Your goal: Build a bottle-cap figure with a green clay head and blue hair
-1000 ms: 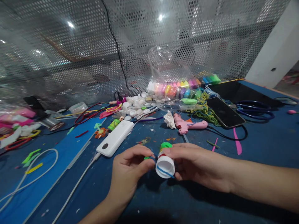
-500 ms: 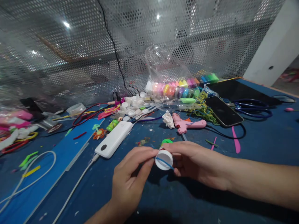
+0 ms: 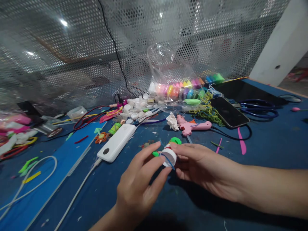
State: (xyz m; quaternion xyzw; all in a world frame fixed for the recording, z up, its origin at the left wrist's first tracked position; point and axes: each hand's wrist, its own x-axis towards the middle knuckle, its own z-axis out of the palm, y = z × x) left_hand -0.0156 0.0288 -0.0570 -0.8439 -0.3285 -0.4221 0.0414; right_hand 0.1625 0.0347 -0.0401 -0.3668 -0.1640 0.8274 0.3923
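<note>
Between my two hands is a small white cap (image 3: 170,155), its hollow side facing me, with green and red parts behind it. A thin blue strand (image 3: 169,161) crosses the cap's opening. My right hand (image 3: 202,163) grips the cap from the right, thumb and fingers round its edge. The fingers of my left hand (image 3: 141,176) are at the cap's left side, pinching at the blue strand near the rim. Beyond the hands lie a pink glue gun (image 3: 196,126) and a crumpled white lump (image 3: 172,122).
A white power bank (image 3: 116,143) with a cable lies left of my hands, beside a blue board (image 3: 60,163). Further back are white caps (image 3: 134,115), a phone (image 3: 229,112), yellow-green yarn (image 3: 206,107), and a clear bag (image 3: 168,69) near coloured clay. A pink plastic knife (image 3: 242,141) lies right.
The cap has tilted, and more of its green parts show. My left fingers have shifted right and spread over the front of the cap near the strand. My right hand keeps its hold.
</note>
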